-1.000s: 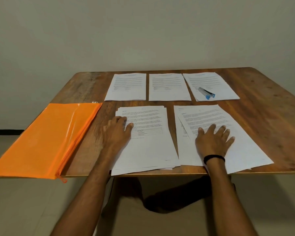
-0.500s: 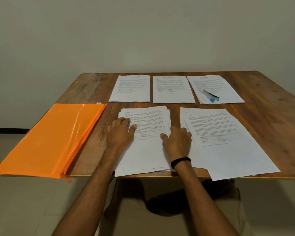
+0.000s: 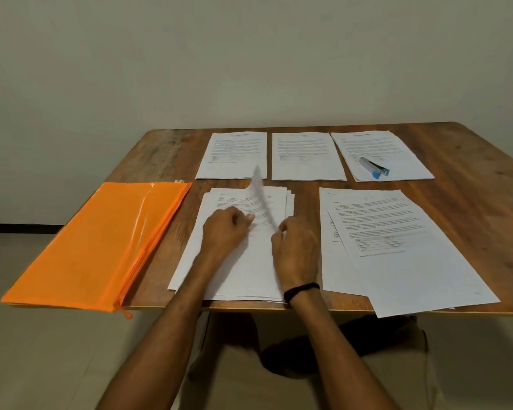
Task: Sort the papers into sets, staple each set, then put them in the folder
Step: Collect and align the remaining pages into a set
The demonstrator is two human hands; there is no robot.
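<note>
Two loose stacks of printed papers lie at the table's near edge. My left hand (image 3: 224,232) rests with curled fingers on the left paper stack (image 3: 240,276); whether it pinches a page is unclear. My right hand (image 3: 295,250) pinches the top sheet (image 3: 261,193) of that stack, raised on edge and blurred. The right paper stack (image 3: 397,232) lies fanned and untouched. Three single sheets lie along the back: left sheet (image 3: 234,155), middle sheet (image 3: 307,156), right sheet (image 3: 397,155). A blue and grey stapler (image 3: 374,167) sits on the right sheet. The orange zip folder (image 3: 95,244) lies shut at the left.
The wooden table (image 3: 471,187) stands against a plain wall. The folder overhangs the table's left and front edges, and the right stack juts past the front edge. My knees show under the table.
My right hand left the right stack, crossed to the left stack and lifted its top sheet. My left hand stayed on that stack and curled its fingers.
</note>
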